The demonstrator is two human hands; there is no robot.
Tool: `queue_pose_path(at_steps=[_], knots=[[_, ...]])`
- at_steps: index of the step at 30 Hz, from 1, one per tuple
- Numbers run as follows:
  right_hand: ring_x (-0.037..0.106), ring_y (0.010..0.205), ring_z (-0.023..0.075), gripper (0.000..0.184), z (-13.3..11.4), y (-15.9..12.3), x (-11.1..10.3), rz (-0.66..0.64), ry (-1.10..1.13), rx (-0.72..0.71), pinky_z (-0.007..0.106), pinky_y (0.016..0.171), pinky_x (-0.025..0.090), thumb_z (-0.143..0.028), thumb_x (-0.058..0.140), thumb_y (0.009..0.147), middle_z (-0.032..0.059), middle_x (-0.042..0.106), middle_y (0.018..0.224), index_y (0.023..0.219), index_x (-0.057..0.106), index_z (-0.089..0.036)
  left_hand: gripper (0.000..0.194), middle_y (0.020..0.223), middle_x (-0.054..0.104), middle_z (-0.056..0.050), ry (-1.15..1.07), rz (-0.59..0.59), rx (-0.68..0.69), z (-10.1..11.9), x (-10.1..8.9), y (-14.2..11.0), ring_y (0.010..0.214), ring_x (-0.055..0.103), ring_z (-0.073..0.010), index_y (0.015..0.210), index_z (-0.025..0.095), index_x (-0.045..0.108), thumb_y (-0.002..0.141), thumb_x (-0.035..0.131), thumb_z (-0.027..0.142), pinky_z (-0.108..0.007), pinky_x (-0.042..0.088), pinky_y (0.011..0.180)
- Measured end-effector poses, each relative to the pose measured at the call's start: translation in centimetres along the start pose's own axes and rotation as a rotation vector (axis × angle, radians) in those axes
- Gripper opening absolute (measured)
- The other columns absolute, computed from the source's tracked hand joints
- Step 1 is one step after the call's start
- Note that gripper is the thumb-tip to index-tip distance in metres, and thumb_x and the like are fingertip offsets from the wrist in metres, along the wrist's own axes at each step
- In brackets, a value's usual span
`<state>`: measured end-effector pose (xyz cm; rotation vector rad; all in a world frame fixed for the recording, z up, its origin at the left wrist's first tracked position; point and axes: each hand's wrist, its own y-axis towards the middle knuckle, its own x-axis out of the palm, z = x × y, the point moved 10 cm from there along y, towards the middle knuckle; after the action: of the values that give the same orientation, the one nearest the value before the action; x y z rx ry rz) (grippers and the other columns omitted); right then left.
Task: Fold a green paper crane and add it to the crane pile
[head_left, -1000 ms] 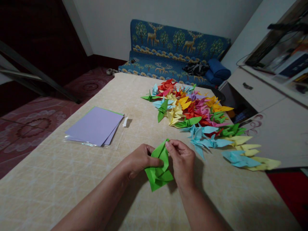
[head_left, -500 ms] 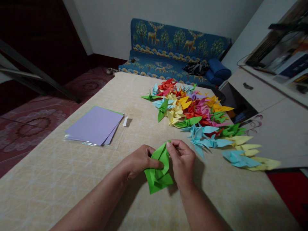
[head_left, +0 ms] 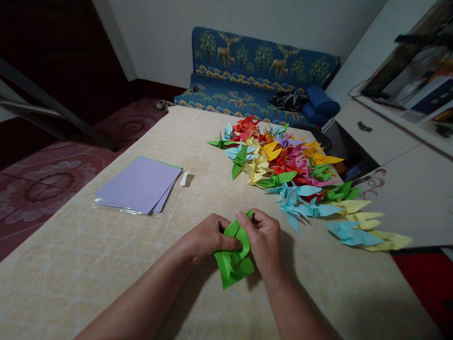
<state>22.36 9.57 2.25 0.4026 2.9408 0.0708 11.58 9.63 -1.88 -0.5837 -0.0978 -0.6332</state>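
Observation:
A half-folded piece of green paper (head_left: pixel 234 263) sits between both my hands, just above the beige table (head_left: pixel 106 264). My left hand (head_left: pixel 206 237) pinches its left side with thumb and fingers closed on it. My right hand (head_left: pixel 261 241) is closed over its upper flap, thumb pressing the fold down. The top tip of the paper is partly hidden by my right fingers.
A heap of several coloured paper cranes (head_left: pixel 283 170) spreads over the table's far right, reaching its right edge. A stack of lilac paper sheets (head_left: pixel 139 185) in clear wrap lies at the left. A blue patterned sofa (head_left: pixel 255 80) and a white cabinet (head_left: pixel 399 156) stand beyond.
My right hand has moved left and down, folding the green paper's upright tip over toward my left hand. The paper now looks flatter and shorter.

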Motion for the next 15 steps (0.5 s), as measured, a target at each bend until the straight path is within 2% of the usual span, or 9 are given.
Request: queue_pose_path(at_steps=[4, 6, 8, 10, 12, 15], knots=[[0.025, 0.050, 0.0084, 0.051, 0.3, -0.1, -0.8, 0.100, -0.038, -0.008, 0.023, 0.045, 0.022, -0.047, 0.061, 0.084, -0.0069, 0.024, 0.053, 0.052, 0.031, -0.021, 0.010, 0.058, 0.069, -0.003, 0.067, -0.034, 0.019, 0.0, 0.4, 0.0, 0.046, 0.056, -0.0103, 0.064, 0.010, 0.074, 0.060, 0.075, 0.018, -0.021, 0.045, 0.049], [0.029, 0.049, 0.0088, 0.050, 0.8, 0.0, -1.1, 0.118, 0.015, 0.016, 0.022, 0.045, 0.024, -0.051, 0.059, 0.085, -0.0066, 0.028, 0.052, 0.053, 0.036, -0.021, 0.016, 0.060, 0.070, -0.005, 0.049, -0.027, 0.055, 0.3, 0.3, 0.2, 0.047, 0.057, -0.0108, 0.068, 0.009, 0.075, 0.059, 0.078, 0.021, -0.021, 0.044, 0.050], [0.043, 0.054, 0.0114, 0.044, 1.2, 0.2, -1.2, 0.117, 0.101, 0.030, 0.022, 0.049, 0.035, -0.055, 0.054, 0.088, -0.0035, 0.044, 0.057, 0.063, 0.052, -0.019, 0.021, 0.061, 0.070, -0.005, -0.011, 0.049, 0.131, 1.1, -0.5, 0.4, 0.049, 0.058, -0.0116, 0.069, 0.009, 0.074, 0.058, 0.082, 0.025, -0.021, 0.045, 0.050], [0.056, 0.068, 0.0157, 0.039, 1.2, 0.5, -1.3, 0.107, 0.158, 0.022, 0.023, 0.059, 0.044, -0.056, 0.052, 0.089, 0.0011, 0.059, 0.072, 0.086, 0.063, -0.019, 0.024, 0.063, 0.070, -0.004, -0.077, 0.183, 0.245, 2.4, -1.9, 0.3, 0.053, 0.060, -0.0126, 0.072, 0.010, 0.075, 0.057, 0.084, 0.027, -0.022, 0.047, 0.053], [0.061, 0.075, 0.0184, 0.037, 0.9, 0.6, -1.2, 0.083, 0.169, 0.014, 0.025, 0.063, 0.048, -0.054, 0.060, 0.085, 0.0035, 0.065, 0.082, 0.100, 0.063, -0.020, 0.023, 0.064, 0.070, -0.004, -0.126, 0.310, 0.358, 3.5, -3.3, -0.2, 0.056, 0.061, -0.0126, 0.072, 0.011, 0.074, 0.058, 0.084, 0.027, -0.022, 0.048, 0.055], [0.063, 0.075, 0.0195, 0.039, 0.5, 0.4, -0.7, 0.039, 0.180, 0.019, 0.026, 0.062, 0.049, -0.047, 0.072, 0.076, 0.0040, 0.066, 0.082, 0.101, 0.060, -0.020, 0.020, 0.064, 0.070, -0.003, -0.184, 0.412, 0.453, 4.1, -4.4, -0.7, 0.056, 0.060, -0.0123, 0.069, 0.012, 0.074, 0.058, 0.085, 0.025, -0.022, 0.048, 0.055]])
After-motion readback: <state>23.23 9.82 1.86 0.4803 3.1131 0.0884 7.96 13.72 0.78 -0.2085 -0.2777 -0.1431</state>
